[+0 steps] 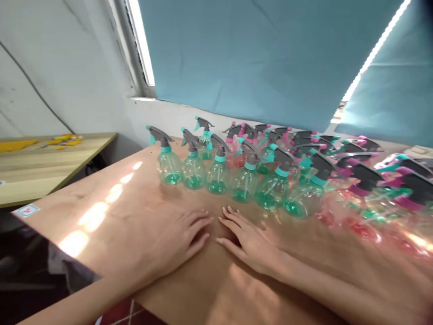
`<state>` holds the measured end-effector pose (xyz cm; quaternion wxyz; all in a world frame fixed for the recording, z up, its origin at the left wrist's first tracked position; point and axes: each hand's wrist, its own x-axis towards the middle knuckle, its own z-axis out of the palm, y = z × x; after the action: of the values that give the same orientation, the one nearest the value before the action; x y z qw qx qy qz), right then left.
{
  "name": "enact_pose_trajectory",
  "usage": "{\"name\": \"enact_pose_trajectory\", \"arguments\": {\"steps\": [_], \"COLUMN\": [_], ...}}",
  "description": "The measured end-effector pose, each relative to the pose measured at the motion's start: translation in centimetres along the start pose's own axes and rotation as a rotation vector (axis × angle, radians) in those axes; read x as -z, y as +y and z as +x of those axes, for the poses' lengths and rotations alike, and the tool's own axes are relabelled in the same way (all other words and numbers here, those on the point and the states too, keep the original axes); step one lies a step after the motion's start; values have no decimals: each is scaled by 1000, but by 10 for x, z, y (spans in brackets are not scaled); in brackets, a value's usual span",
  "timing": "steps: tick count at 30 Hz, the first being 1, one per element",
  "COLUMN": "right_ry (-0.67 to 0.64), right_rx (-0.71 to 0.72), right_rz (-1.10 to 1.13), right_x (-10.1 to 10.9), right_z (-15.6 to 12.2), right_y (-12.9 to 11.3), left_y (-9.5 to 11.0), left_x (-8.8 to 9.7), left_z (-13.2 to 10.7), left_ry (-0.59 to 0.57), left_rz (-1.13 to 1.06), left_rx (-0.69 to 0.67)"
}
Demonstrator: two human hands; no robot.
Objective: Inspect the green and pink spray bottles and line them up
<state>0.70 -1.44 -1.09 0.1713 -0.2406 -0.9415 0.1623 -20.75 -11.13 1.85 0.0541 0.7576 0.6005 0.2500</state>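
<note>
My left hand (176, 239) lies flat on the brown table (111, 216), fingers stretched out and holding nothing. My right hand (248, 239) rests flat beside it, fingers spread, fingertips almost touching those of the left. Just beyond both hands stands a row of clear green spray bottles (216, 174) with grey triggers and teal collars. More bottles, some pink (358, 180), crowd the table behind them and to the right. The nearest bottle (274, 187) is a short way past my right fingertips.
A lower wooden table (40, 167) at the left carries small yellow parts (64, 140). Blue blinds (270, 58) cover the window behind the bottles. A white sticker (27, 210) marks the brown table's left corner. Sun patches fall on the table's left side.
</note>
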Motion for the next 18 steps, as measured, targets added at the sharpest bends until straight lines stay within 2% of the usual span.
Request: {"name": "enact_pose_trajectory", "arguments": {"steps": [2, 4, 6, 8, 11, 14, 18], "right_ry": [18, 33, 39, 44, 61, 77, 79], "right_rx": [25, 44, 65, 85, 99, 103, 109], "right_rz": [25, 41, 51, 65, 88, 111, 138], "right_x": [-6, -13, -18, -21, -24, -25, -25], "right_z": [14, 26, 37, 45, 50, 51, 50], "right_y": [-4, -8, -10, -12, -15, -15, -14], "left_y": [-21, -43, -63, -78, -92, -100, -108], "left_x": [11, 23, 37, 49, 60, 62, 63], "left_z": [-1, 3, 12, 28, 60, 88, 105], "left_ry": [95, 241, 425, 555, 626, 645, 616], "left_rz": [-6, -2, 14, 20, 20, 42, 89], "left_rx": [119, 247, 398, 494, 556, 581, 628]}}
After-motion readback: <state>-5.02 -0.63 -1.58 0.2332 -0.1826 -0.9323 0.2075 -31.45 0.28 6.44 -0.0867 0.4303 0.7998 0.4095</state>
